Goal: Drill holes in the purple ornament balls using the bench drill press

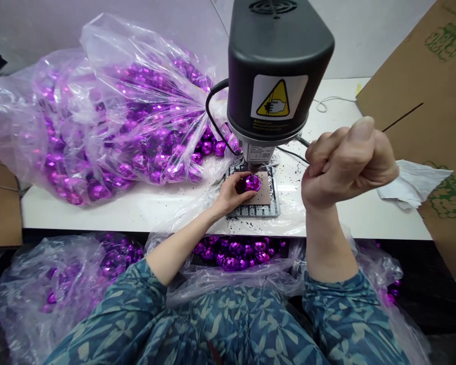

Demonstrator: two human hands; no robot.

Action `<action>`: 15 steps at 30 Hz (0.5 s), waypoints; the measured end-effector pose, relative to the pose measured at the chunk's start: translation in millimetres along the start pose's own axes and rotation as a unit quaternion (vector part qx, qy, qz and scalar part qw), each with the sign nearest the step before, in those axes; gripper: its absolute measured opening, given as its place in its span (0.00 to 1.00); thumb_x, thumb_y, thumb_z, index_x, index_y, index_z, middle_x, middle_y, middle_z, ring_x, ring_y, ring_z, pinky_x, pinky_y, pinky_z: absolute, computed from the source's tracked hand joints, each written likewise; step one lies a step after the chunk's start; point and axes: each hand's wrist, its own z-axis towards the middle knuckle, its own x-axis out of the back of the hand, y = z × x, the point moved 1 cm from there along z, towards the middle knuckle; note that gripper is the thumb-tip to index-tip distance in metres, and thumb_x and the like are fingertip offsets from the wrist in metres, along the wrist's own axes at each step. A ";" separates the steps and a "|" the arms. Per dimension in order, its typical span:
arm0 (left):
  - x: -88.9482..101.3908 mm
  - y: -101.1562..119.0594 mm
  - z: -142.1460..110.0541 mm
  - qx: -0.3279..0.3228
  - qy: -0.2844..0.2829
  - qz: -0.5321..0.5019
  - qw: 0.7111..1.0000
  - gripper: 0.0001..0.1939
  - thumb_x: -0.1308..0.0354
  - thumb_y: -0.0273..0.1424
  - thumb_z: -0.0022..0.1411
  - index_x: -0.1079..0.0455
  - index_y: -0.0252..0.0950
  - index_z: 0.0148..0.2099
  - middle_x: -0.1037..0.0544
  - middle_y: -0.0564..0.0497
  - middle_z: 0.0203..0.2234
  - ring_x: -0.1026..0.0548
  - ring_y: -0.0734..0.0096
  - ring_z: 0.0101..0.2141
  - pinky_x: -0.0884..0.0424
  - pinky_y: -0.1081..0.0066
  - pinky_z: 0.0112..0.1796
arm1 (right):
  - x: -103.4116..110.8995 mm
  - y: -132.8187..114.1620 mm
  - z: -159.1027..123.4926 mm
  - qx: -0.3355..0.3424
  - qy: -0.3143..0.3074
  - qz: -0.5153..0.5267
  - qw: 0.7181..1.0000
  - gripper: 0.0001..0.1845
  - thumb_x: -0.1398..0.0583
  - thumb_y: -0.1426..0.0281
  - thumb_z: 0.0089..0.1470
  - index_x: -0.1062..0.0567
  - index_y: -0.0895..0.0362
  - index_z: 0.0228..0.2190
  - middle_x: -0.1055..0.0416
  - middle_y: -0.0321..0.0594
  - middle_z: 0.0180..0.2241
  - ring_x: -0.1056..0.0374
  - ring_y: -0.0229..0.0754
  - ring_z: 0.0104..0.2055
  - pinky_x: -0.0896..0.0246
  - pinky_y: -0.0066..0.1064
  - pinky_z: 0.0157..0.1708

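My left hand (231, 193) is closed around a shiny purple faceted ball (253, 183), thumb and fingers at its sides. The ball rests on a flat brown board (265, 190) over the metal base plate (275, 208), directly below the chuck of a dark bench drill press (277, 61). Raised to the right of the machine head, my right hand (347, 165) is in a fist. A short dark lever (302, 140) runs from the machine into this fist; the fingers hide most of it. The chuck covers the top of the ball, so contact with the tool cannot be seen.
A big clear bag (99, 116) of purple balls lies on the white table (79, 215) at left. More balls (235, 253) sit in plastic below the front edge. Cardboard (414, 86) stands at right beside white paper (410, 182). Dark shavings surround the base; a black cable (213, 114) loops left.
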 end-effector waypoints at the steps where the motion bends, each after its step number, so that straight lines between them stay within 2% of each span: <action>1: -0.2 -0.1 0.0 -0.001 0.000 -0.002 1.000 0.28 0.26 0.34 0.57 0.29 0.36 0.58 0.20 0.43 0.49 0.21 0.60 0.47 0.22 0.59 0.49 | 1.1 1.9 -2.3 0.020 -0.001 0.014 1.000 0.30 0.43 0.69 0.63 0.55 0.58 0.17 0.61 0.28 0.12 0.55 0.23 0.12 0.61 0.23 0.13; 8: -0.9 -1.4 0.5 -0.008 0.002 0.000 1.000 0.28 0.26 0.34 0.56 0.29 0.37 0.57 0.20 0.44 0.48 0.21 0.60 0.47 0.22 0.59 0.49 | 9.6 14.3 -14.5 0.105 -0.006 0.022 0.994 0.26 0.46 0.75 0.61 0.58 0.57 0.20 0.63 0.27 0.13 0.57 0.23 0.11 0.58 0.20 0.13; 15: -0.6 -2.3 0.2 0.000 0.003 -0.006 1.000 0.27 0.27 0.35 0.57 0.29 0.37 0.56 0.19 0.45 0.47 0.21 0.62 0.45 0.23 0.61 0.48 | 19.0 19.8 -25.5 0.160 -0.047 0.059 0.984 0.24 0.47 0.79 0.59 0.56 0.57 0.20 0.58 0.26 0.11 0.57 0.25 0.11 0.58 0.22 0.12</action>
